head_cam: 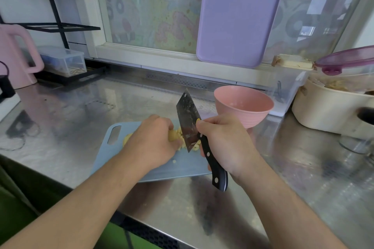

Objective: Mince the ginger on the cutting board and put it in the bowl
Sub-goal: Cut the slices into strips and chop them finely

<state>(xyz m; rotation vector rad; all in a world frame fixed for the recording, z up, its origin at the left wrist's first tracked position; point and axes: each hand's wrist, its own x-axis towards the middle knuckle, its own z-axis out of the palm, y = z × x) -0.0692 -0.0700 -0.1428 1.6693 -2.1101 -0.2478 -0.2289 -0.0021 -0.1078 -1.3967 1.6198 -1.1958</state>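
Standing empty behind the cutting board (153, 168), the pink bowl (243, 105).

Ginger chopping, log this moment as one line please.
stage: mincing | left hand: holds ginger on cutting board | right hand: grips cleaver, cutting | pink bowl: no ginger visible

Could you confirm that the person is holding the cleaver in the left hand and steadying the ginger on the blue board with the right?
Not quite: the hands are swapped. In the head view the right hand grips the cleaver, while the left hand steadies the ginger on the blue board.
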